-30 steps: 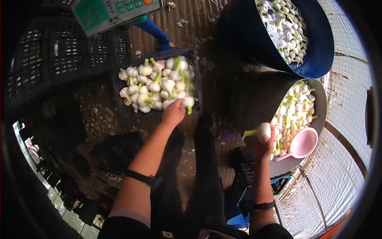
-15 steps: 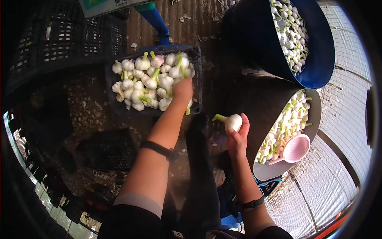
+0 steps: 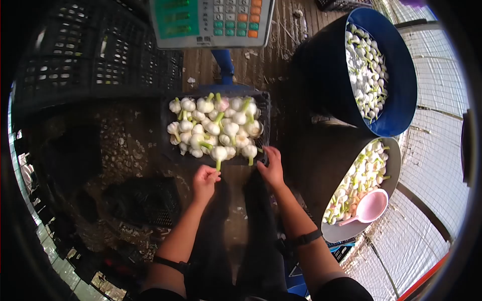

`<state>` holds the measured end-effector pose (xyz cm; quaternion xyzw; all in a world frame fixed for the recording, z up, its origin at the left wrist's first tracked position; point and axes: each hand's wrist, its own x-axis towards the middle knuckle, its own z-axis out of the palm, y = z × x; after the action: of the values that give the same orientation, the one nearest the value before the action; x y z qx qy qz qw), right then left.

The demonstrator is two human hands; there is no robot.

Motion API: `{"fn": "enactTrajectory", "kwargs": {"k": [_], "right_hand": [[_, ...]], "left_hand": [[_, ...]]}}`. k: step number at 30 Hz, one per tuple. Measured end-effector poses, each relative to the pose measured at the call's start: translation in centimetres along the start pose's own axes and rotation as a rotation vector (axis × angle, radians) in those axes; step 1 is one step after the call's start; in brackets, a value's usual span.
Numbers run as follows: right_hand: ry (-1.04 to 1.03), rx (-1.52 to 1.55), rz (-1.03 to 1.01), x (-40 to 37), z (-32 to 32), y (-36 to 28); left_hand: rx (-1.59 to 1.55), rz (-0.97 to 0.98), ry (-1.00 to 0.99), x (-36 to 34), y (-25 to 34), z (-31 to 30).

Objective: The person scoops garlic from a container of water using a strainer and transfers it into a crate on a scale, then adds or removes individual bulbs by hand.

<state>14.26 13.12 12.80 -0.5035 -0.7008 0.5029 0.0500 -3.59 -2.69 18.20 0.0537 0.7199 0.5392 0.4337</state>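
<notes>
A dark plastic crate [image 3: 266,125] full of white garlic bulbs with short green stems lies in front of me. At its near edge my left hand [image 3: 206,181] is closed, fingertips pinching the stem of a garlic bulb [image 3: 219,153]. By the crate's near right corner is my right hand [image 3: 271,168], its thumb and fingers apart, holding nothing that I can see. Close to its fingertips lies another bulb [image 3: 249,151] with its stem pointing toward me.
Beyond the crate a scale display [image 3: 186,22] stands on a blue post [image 3: 224,62]. On the right are a blue tub [image 3: 404,75] of garlic and a grey tub [image 3: 394,165] with garlic and a pink strainer [image 3: 372,204]. Black crates [image 3: 110,55] stand at the left.
My left hand has moved out of the crate to its near edge. My right hand has moved to the crate's corner and let go of its bulb. More of the scale shows.
</notes>
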Motion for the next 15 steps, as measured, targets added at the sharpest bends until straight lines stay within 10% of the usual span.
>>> {"fn": "enactTrajectory", "kwargs": {"k": [5, 15], "right_hand": [[-0.464, 0.831, 0.656, -7.3, -0.2, -3.1], [-0.335, 1.314, 0.616, -14.1, -3.3, -9.5]], "left_hand": [[-0.032, -0.102, -0.094, -5.4, 1.4, 1.4], [0.325, 0.217, -0.414, -14.1, 4.9, 3.4]]}}
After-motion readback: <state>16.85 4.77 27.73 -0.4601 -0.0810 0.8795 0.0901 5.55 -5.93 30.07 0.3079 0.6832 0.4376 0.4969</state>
